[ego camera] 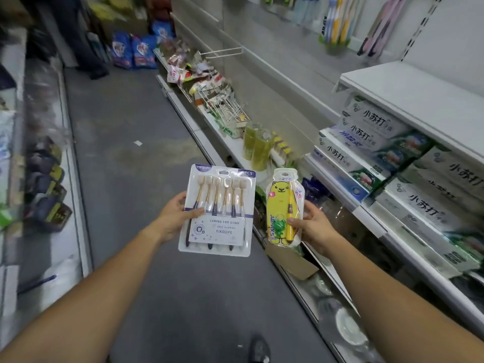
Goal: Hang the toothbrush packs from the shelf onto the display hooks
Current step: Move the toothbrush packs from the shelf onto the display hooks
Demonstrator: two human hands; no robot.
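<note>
My left hand [175, 218] grips a white multi-brush toothbrush pack [218, 209] by its left edge, thumb on the front. My right hand [313, 223] holds a yellow bear-shaped children's toothbrush pack [284, 205] by its right side. Both packs are upright over the aisle floor, side by side and apart. An empty wire display hook [225, 52] sticks out of the back panel far ahead. Several toothbrush packs [335, 22] hang on hooks at the top right.
Shelving runs along the right, with stacked toothpaste boxes [379, 153], green refill pouches [258, 145] and a heap of loose packs and spare hooks [209, 85]. A cardboard box [293, 260] sits low by my right hand. Another shelf lines the left. A person's legs [78, 35] stand far down the aisle.
</note>
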